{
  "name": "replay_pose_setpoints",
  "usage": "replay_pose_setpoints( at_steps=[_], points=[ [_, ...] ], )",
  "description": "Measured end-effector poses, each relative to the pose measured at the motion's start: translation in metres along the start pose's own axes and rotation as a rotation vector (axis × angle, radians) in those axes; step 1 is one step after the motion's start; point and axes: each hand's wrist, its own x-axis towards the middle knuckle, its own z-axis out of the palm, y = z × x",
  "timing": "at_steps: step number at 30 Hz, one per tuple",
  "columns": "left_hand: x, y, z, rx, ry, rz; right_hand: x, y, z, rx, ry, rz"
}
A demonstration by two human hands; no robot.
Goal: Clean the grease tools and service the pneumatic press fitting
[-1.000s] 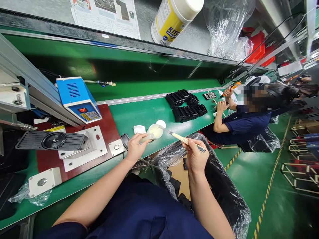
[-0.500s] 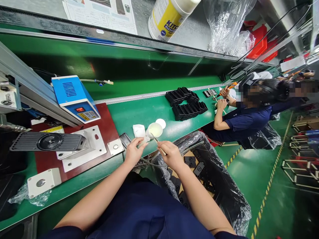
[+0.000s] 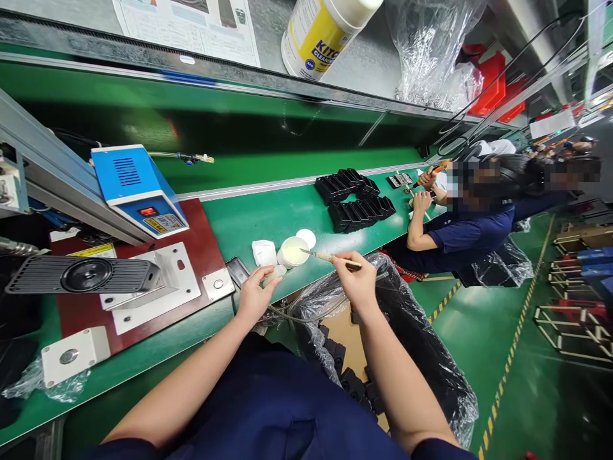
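Observation:
My left hand (image 3: 255, 294) pinches a small translucent cup (image 3: 276, 273) between thumb and fingers, just in front of a white tub. My right hand (image 3: 357, 281) grips a thin wooden-handled spatula (image 3: 325, 257), whose narrow metal tip reaches over the tub's rim. The round white tub (image 3: 293, 262) holds a pale yellowish substance. Behind it lies a white round lid (image 3: 306, 238), and to its left is a white folded wipe or packet (image 3: 264, 253). What the small cup contains is too small to make out.
A red-brown fixture board (image 3: 143, 338) carries a black speaker-like panel (image 3: 81, 275) and a blue control box (image 3: 138, 188). Black parts (image 3: 361, 214) stand in rows farther along the bench. A plastic-lined bin (image 3: 421, 358) sits below right. A co-worker (image 3: 469, 230) works beyond.
My right hand has moved right and drawn the spatula back from the small cup, its tip now at the tub's right rim. My left hand stays nearly in place with the cup.

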Motion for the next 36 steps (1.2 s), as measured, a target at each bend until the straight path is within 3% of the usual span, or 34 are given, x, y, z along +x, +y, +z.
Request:
replay_pose_setpoints(
  at_steps=[2,5,11,18,24,29,36],
  points=[
    [-0.002,0.0,0.001,0.005,-0.01,0.008,0.019,0.019,0.015,0.112,0.024,0.152],
    [-0.006,-0.002,0.0,0.017,-0.015,0.008,0.038,0.042,0.03,0.197,0.045,0.247],
    [-0.008,-0.003,-0.004,0.029,-0.023,-0.042,0.042,0.043,0.015,0.257,0.092,0.299],
    [-0.005,-0.003,-0.002,0.029,-0.024,0.002,0.034,0.016,-0.026,0.168,0.161,0.217],
    [0.001,0.005,-0.005,0.022,-0.015,0.075,0.005,-0.019,-0.053,0.177,0.125,0.004],
    [0.004,0.024,-0.012,-0.026,0.003,0.172,-0.025,-0.042,-0.055,0.341,0.074,-0.057],
    [0.007,0.045,-0.01,-0.123,0.06,0.073,-0.061,-0.038,-0.04,0.45,0.169,-0.156]
  ],
)
